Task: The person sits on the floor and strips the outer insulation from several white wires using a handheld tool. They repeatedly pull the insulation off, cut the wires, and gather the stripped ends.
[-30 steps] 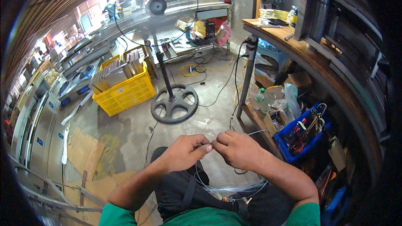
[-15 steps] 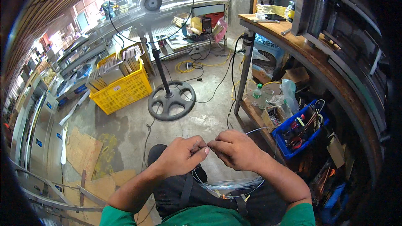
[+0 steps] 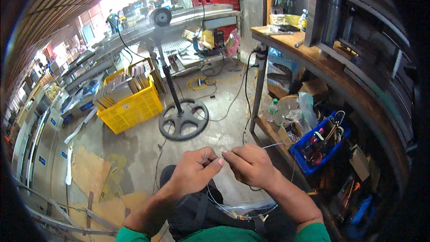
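Note:
My left hand (image 3: 196, 169) is closed in a pinch, thumb pressed to the curled forefinger, with a short bit of thin pale wire (image 3: 205, 156) showing at its fingers. Close beside it, my right hand (image 3: 251, 165) is also closed, its thumb and forefinger tips almost meeting the left thumb. Another pale strand (image 3: 274, 145) sticks out beyond the right hand's far side and bends down. What lies between the right fingers is too small to make out. Below both hands, a loose coil of thin wire (image 3: 228, 207) rests across my lap on dark trousers.
A pedestal fan's wheel-shaped base (image 3: 184, 119) stands ahead, beside a yellow crate (image 3: 130, 113) of flat panels. At right are a wooden-topped bench (image 3: 286, 37) and a blue tool bin (image 3: 306, 166). Cables (image 3: 233, 107) cross the floor; cardboard (image 3: 89, 166) lies at left.
The view has tilted up a little, and less of the wire coil shows. My fingertips, touching before, are now slightly apart, and the right hand has turned a little.

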Tool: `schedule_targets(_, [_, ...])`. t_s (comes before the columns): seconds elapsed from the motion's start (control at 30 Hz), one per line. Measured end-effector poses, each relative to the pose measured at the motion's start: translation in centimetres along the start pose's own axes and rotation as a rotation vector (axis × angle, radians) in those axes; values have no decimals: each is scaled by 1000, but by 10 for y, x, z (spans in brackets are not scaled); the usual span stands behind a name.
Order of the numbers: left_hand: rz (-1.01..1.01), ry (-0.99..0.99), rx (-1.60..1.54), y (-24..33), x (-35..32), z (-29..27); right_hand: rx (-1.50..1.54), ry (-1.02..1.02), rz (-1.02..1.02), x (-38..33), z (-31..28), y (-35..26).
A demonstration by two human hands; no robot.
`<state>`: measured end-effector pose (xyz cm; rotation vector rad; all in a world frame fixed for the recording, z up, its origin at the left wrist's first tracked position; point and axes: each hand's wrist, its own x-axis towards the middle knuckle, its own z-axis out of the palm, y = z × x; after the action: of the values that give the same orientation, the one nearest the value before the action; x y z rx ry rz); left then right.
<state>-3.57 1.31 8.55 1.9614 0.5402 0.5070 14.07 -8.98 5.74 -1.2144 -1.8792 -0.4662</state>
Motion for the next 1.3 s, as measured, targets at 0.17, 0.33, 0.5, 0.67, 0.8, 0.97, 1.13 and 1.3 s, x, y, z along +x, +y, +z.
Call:
schedule_targets(0.17, [218,146,-100,45,19,2,-121,367,2,39,-11,0])
schedule_targets(0.33, [530,115,-177,105,63,7,-229,666,121,84,-53,-9])
schedule_targets(0.5, [641,-85,-714,126,101,48,-88,808,247,106,-79,-6])
schedule_targets(0.67, [583,-250,-1056,118,115,60,-25,795,318,108,-77,-4])
schedule_targets(0.8, [477,-452,-1156,102,124,72,-2,814,333,94,-75,8])
schedule_targets(0.97, [330,-248,-1142,67,133,87,122,551,537,89,-68,24])
schedule_targets(1.13, [430,-321,-1138,55,128,86,133,554,397,64,-62,34])
schedule_targets(1.3, [497,-405,-1106,63,120,89,244,777,443,58,-58,28])
